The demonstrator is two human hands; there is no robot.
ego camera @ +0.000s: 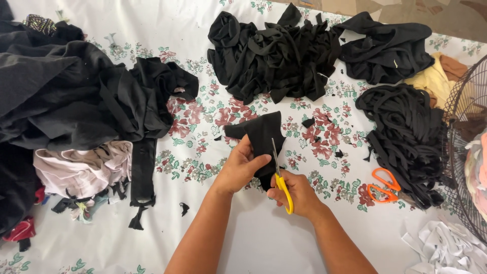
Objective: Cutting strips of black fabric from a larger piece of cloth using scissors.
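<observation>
My left hand (241, 166) pinches a piece of black fabric (259, 133) and holds it up over the flowered cloth. My right hand (297, 193) grips yellow-handled scissors (281, 182). Their blades point up and away from me, into the lower edge of the black piece, right beside my left thumb. Both forearms come in from the bottom edge.
A flowered white cloth (152, 30) covers the surface. Black fabric heaps lie at the left (66, 91), top centre (274, 53) and top right (385, 48). Cut black strips (406, 132) pile at the right beside orange scissors (383, 185), a fan grille (464, 147) and white scraps (446, 248).
</observation>
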